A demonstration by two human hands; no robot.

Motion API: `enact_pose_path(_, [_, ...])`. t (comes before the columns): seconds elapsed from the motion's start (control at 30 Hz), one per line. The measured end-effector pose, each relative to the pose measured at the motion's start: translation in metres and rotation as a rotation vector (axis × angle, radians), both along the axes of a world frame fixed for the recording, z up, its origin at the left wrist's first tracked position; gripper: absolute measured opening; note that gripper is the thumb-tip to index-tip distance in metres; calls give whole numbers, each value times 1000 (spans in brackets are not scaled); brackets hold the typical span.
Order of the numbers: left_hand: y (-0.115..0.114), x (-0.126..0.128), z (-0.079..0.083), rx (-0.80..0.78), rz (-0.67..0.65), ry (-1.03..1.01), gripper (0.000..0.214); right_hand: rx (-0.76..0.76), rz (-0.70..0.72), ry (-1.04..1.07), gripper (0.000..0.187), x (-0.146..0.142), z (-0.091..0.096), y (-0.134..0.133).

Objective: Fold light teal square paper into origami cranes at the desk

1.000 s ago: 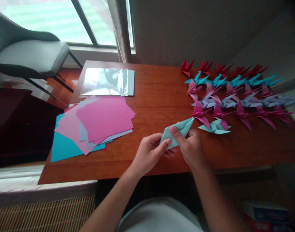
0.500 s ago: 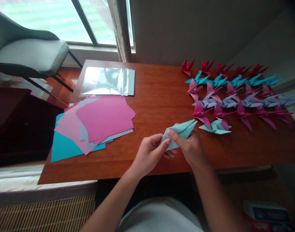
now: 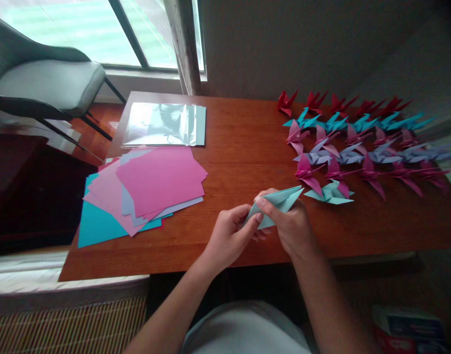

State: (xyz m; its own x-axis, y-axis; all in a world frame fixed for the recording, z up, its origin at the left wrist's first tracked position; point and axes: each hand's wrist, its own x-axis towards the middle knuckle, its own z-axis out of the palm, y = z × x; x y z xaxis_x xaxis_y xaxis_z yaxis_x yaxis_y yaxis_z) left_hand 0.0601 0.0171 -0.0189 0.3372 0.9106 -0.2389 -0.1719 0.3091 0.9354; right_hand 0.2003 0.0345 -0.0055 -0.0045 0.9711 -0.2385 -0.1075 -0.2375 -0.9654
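Note:
A pale mint sheet of origami paper (image 3: 282, 199), folded into a narrow pointed shape, is held above the table's front part. My left hand (image 3: 234, 231) pinches its lower left end, thumb on top. Around its right side my right hand (image 3: 289, 223) is closed, the thumb pressing on the upper face near the left end. Two long points of the paper stick out to the right, with a gap between them. Some fingers of both hands are hidden behind the paper. Just to the right, a finished mint paper crane (image 3: 332, 193) rests on the table.
Rows of paper cranes in red, turquoise (image 3: 334, 122), pink, lavender and magenta (image 3: 308, 172) stand on the table's right. Fanned coloured paper sheets (image 3: 162, 179) lie at left, below a clear plastic packet (image 3: 159, 125) of mint paper. A chair (image 3: 51, 83) stands by the window.
The folded paper has tilted slightly, its right tips shifting a little right and down. Both hands keep their hold with small finger movements.

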Motion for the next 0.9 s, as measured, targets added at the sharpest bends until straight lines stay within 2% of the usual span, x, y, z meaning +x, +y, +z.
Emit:
enact_pose_path(0.17, [0,-2,-2,0,107,32,32,103,59,-76,23,12,-1,1])
enact_pose_path(0.3, [0,-1,-2,-5,149,34,31,143,130,-177,18,20,-3,-1])
enact_pose_path(0.43, [1,-1,0,-5,143,37,32,163,86,-298,20,20,-6,-2])
enact_pose_path(0.67, [2,-2,1,5,158,37,31,141,53,-159,14,20,-9,0])
enact_pose_path(0.9, [3,-2,1,-11,150,29,32,117,12,-109,19,25,-14,-4])
